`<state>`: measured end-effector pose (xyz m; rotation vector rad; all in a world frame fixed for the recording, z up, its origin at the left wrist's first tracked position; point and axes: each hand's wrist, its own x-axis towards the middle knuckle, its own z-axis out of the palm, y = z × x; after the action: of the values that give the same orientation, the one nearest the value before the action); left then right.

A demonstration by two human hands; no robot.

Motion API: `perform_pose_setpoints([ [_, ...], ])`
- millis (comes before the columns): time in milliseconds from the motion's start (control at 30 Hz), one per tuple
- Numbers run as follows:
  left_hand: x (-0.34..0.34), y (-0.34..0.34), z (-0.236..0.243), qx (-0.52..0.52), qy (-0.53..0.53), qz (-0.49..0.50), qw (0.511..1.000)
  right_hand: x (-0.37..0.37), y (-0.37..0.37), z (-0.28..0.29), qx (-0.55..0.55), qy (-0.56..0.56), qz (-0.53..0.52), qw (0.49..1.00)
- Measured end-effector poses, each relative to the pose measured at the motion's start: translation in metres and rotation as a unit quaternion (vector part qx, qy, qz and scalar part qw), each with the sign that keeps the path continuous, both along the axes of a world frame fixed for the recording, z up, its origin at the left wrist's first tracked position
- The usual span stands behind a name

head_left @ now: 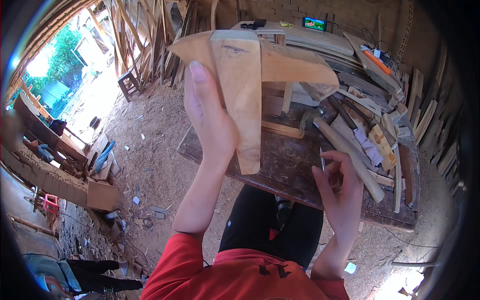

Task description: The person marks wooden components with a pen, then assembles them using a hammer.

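My left hand (pixel 210 117) grips a pale joined wooden piece (pixel 242 100) and holds it up above the workbench. That piece has a straight, tapering upright and two curved arms spreading from its top. A pencil-like curved mark shows near its upper end. My left thumb lies along its left side; the other fingers are mostly hidden behind it. Lower and to the right, my right hand (pixel 345 182) pinches a thin silvery stick (pixel 322 159) upright between thumb and fingers, apart from the wood. Whether it is a nail or a pen I cannot tell. A thick wooden handle (pixel 350 155) lies just beyond that hand.
The dark workbench (pixel 290 155) carries wood offcuts (pixel 382 145) and a pale cloth (pixel 367 145) at right. Behind stand stacked boards (pixel 320 42) with a small lit screen (pixel 314 23). Shavings cover the floor (pixel 145 165). Another person's legs (pixel 100 275) show at lower left.
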<state>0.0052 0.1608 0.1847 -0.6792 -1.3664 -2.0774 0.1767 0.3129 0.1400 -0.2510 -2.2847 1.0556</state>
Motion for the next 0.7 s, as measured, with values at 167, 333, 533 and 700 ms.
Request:
perform_pose_setpoints([
  [167, 0.017, -0.004, -0.022, -0.141, -0.098, -0.061, 0.983, 0.003, 0.000, -0.021, -0.011, -0.018, -0.029, 0.999],
  [333, 0.019, 0.005, -0.030, -0.136, -0.139, -0.173, 0.966, -0.013, -0.025, -0.035, 0.053, 0.006, 0.031, 0.998],
  [533, 0.014, -0.017, -0.034, -0.076, -0.127, -0.123, 0.981, -0.057, -0.078, -0.051, 0.109, 0.036, 0.092, 0.989],
  [700, 0.016, -0.080, -0.054, -0.075, -0.192, -0.037, 0.978, -0.101, -0.129, -0.051, 0.107, 0.029, 0.130, 0.985],
])
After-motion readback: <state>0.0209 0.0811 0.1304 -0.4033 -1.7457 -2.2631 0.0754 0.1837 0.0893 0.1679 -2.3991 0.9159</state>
